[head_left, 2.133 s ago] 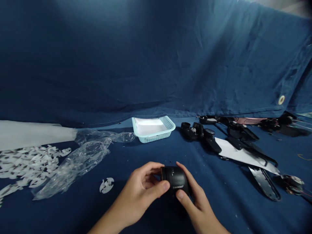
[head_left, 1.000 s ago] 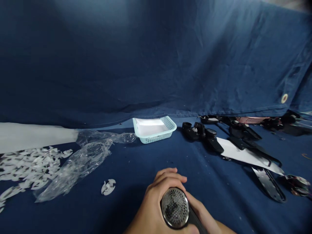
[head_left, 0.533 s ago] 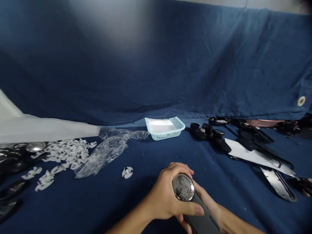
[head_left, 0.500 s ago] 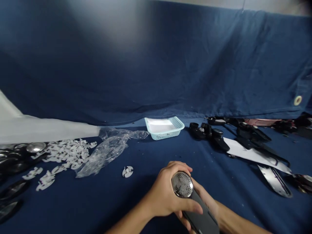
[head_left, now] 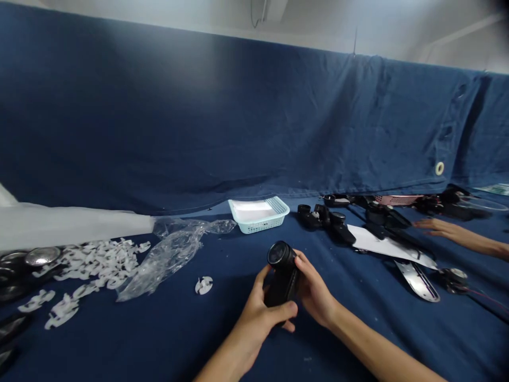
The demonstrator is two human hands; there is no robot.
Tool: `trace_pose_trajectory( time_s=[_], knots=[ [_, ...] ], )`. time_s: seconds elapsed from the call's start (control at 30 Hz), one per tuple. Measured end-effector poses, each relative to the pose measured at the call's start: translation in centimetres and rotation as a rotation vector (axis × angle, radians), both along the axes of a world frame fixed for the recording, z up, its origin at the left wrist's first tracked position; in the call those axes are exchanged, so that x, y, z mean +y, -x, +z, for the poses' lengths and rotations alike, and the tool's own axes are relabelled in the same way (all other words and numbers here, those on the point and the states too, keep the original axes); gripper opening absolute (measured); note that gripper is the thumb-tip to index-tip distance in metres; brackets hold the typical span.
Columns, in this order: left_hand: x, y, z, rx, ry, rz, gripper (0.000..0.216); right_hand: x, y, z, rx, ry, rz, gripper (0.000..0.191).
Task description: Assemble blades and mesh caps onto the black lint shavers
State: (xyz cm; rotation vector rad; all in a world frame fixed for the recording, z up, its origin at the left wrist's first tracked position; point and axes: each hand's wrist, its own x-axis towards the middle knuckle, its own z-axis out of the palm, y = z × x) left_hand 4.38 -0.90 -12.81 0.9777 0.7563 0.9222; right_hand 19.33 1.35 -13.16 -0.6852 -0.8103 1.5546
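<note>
A black fabric shaver [head_left: 283, 281] is held upright and slightly tilted between my hands, its round head facing up. My left hand [head_left: 260, 313] is wrapped around the body from the left, thumb across the front. From the right, my right hand [head_left: 312, 289] grips it near the head, with fingertips at the rim and the other fingers partly hidden behind. The head's face looks dark, with no mesh visible from here. To the left, a single white bladed plastic piece [head_left: 204, 285] lies on the blue cloth.
White plastic pieces [head_left: 101, 262] are heaped at left beside black-rimmed round caps [head_left: 43, 257] and a clear plastic bag [head_left: 170, 252]. A light-blue basket [head_left: 260, 225] stands at the back. Right are black shaver bodies [head_left: 342, 228], white paper [head_left: 377, 241] and another person's hand [head_left: 441, 228].
The shaver has turned more upright, its metal mesh face no longer showing, and my right hand has come up beside its head. The view has shifted right; another person's hand now appears.
</note>
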Motion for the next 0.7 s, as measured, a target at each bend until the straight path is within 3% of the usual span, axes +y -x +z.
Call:
trace_pose_trajectory(
  time_s=[0.1, 0.23, 0.33, 0.5, 0.63, 0.7],
  knots=[
    [0.4, 0.6, -0.4, 0.026, -0.023, -0.015, 0.099, -0.1, -0.8, -0.1, -0.062, -0.045, -0.015, 0.028],
    [1.2, 1.5, -1.3, 0.068, -0.036, -0.024, 0.1, 0.1, -0.9, -0.3, -0.161, -0.094, 0.014, 0.045],
    [1.3, 1.9, -1.5, 0.028, -0.013, -0.111, 0.088, 0.2, -0.8, -0.7, -0.275, -0.165, -0.011, 0.052],
    [1.0, 2.2, -0.8, -0.102, 0.14, -0.108, 0.06, 0.3, -1.4, -0.9, -0.184, -0.097, 0.002, 0.046],
    [0.8, 1.8, -1.0, -0.292, 0.384, -0.3, 0.078, 0.1, -2.0, -0.3, -0.14, -0.097, 0.06, 0.051],
    [0.6, 1.3, -1.2, -0.36, 0.504, -0.288, 0.081, 0.0, -2.2, -0.1, -0.184, -0.126, 0.067, 0.055]
  ],
)
